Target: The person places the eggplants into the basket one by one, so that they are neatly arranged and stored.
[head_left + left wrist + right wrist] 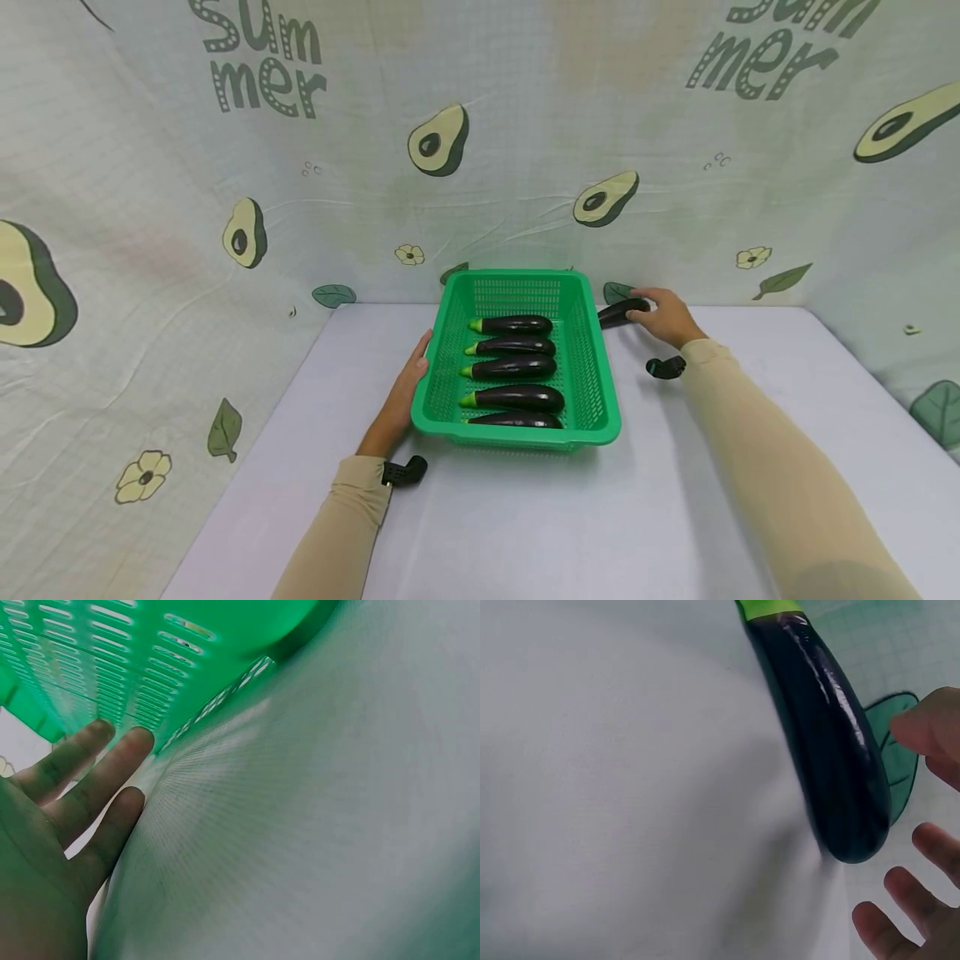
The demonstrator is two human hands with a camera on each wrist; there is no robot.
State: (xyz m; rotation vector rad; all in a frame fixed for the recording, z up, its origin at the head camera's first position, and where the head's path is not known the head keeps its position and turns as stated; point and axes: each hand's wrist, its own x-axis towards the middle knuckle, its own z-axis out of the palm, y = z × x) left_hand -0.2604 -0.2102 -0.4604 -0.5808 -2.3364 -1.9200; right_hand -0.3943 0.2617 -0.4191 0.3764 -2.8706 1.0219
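A green plastic basket (604, 375) with slotted sides stands on the white-covered table. Inside it, several dark purple eggplants (517, 398) lie crosswise in a column, green stem ends to the left. My left hand (401, 392) is at the basket's left side; its fingers (112, 772) extend straight against the slotted wall. One more eggplant (821, 735) lies outside, by the basket's right back side, its green stem end showing in the right wrist view. Around its rounded end my right hand (670, 319) is spread, thumb and fingers apart from the skin in that wrist view.
Behind the table (510, 525) hangs a pale cloth (510, 108) printed with avocados, leaves and lettering. It reaches the table's back edge, close behind the basket and the loose eggplant. Black straps with small devices sit on both wrists.
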